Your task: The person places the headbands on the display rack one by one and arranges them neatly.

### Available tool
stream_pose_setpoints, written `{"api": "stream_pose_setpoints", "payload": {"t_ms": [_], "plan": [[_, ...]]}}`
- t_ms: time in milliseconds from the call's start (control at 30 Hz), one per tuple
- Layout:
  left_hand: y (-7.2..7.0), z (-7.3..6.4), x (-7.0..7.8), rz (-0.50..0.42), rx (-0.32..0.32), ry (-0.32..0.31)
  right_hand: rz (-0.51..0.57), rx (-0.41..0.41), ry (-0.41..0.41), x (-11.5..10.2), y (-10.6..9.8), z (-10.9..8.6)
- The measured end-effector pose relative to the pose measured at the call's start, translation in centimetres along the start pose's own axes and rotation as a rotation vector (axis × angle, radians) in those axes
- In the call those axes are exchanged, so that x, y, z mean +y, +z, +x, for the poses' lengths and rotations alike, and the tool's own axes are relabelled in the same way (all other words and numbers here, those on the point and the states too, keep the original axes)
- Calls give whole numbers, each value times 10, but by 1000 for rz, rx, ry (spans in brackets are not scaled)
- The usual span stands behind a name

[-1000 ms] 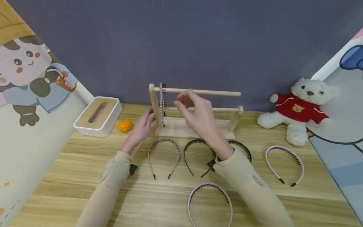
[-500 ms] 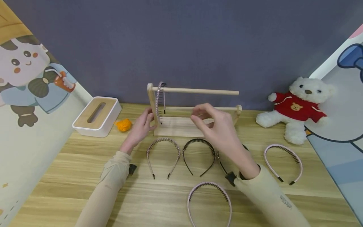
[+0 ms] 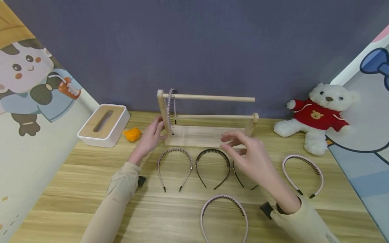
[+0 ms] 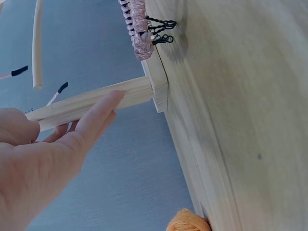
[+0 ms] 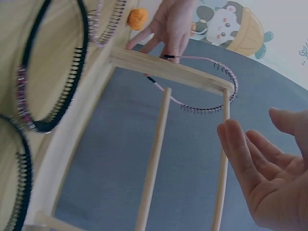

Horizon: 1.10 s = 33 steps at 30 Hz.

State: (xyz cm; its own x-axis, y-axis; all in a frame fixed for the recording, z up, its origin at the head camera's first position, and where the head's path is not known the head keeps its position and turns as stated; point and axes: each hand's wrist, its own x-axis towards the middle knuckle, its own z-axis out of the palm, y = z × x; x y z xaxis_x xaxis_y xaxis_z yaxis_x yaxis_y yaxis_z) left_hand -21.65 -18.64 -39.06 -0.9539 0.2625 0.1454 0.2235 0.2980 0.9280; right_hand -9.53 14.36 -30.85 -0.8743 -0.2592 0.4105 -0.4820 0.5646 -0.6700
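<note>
The left hand (image 3: 150,136) rests against the taller end post (image 3: 162,108) of a wooden rack (image 3: 197,135), its fingers laid straight along the wood; this grip is loose and open. The right hand (image 3: 253,160) has its grip partly open, thumb and fingertips bent but apart, with nothing held. In the head view it covers most of a dark headband (image 3: 238,176); how high it is above the table (image 3: 170,216), I cannot tell.

1 pink beaded headband (image 3: 169,106) hangs on the rack's upper rod (image 3: 212,97), close to the taller post. 5 more lie on the table: a pink beaded band (image 3: 175,149), a black toothed band (image 3: 213,150) and the partly covered dark headband in a row before the rack, a plain pink band (image 3: 305,159) at right, and a light pink band (image 3: 224,196) nearest the person, cut by the lower edge.

For writing, the right sleeve (image 3: 307,219) carries a small dark print, cropped and unreadable. The white teddy bear (image 3: 317,116) wears a red top showing a bear's face. A white tissue box (image 3: 91,126) and an orange ball (image 3: 132,134) stand at left.
</note>
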Motion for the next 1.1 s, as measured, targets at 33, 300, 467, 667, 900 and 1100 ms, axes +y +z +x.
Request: {"api": "stream_pose_setpoints", "payload": {"t_ms": [33,300,467,667,900,1100], "plan": [[0,0,0,-2,-2,1,-4,-8,10,1,-1,-3],[0,0,0,-10,-4,11,-50,-40,48,13,-5,-27],[0,1,-1,-17,0,11,-84,-64,54,25,-4,-43],[0,0,-1,-44,2,10,-79,-148,98,42,7,-65],[-1,0,-1,-42,3,8,-54,-240,98,57,20,-86],[0,0,-3,-34,1,0,-61,-303,130,67,24,-98]]}}
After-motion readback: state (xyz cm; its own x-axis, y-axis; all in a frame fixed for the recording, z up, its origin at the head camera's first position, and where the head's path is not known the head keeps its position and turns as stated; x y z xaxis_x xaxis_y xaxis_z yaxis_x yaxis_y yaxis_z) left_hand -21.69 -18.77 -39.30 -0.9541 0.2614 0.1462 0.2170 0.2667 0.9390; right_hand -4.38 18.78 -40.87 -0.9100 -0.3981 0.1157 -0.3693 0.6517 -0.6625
